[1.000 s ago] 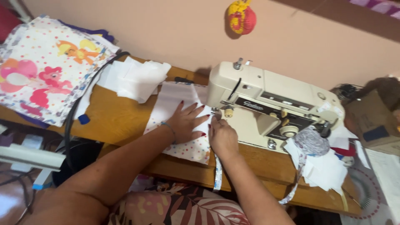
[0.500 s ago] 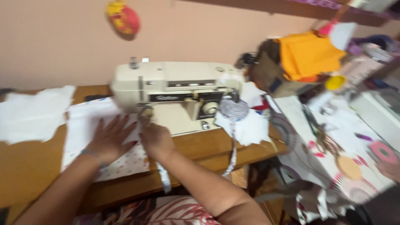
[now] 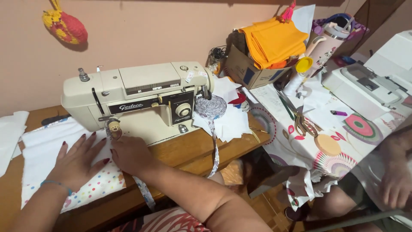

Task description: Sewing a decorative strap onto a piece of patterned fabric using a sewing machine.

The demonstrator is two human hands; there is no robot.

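Left hand (image 3: 79, 161) spread flat, fingers apart, palm down on white fabric (image 3: 47, 150) with a polka-dot edge (image 3: 96, 187); pinning, not gripping. Right hand (image 3: 131, 154) just beside it at 3 o'clock, fingers curled down onto the cloth near the presser foot (image 3: 113, 129); hard to tell whether clamped on anything or merely pressing. Patterned binding strip (image 3: 143, 193) trailing out from under the right wrist toward 5 o'clock, over the front edge of the wooden desk (image 3: 189, 148).

Fabric lying across the desk at 9 o'clock of the cream sewing machine (image 3: 137, 99), one end tucked under the needle area. Judged light, limp and easily shifted: best steered with flat palms and fingertips close to the foot rather than lifted by a corner. Strip judged thin and floppy, best pinched near its feeding end.

Further out: a roll of the same strip (image 3: 211, 106) at 3 o'clock of the machine, its tail hanging off the desk edge. White cut pieces (image 3: 231, 122) behind it. Beyond, at 2 o'clock, a cardboard box (image 3: 246, 68) topped with folded orange cloth (image 3: 272, 41); scissors (image 3: 302, 122) on a patterned tablecloth (image 3: 343, 150). Another person's hand (image 3: 395, 180) at far 4 o'clock. Knitted red-and-yellow ornament (image 3: 64, 23) on the wall at 11 o'clock.
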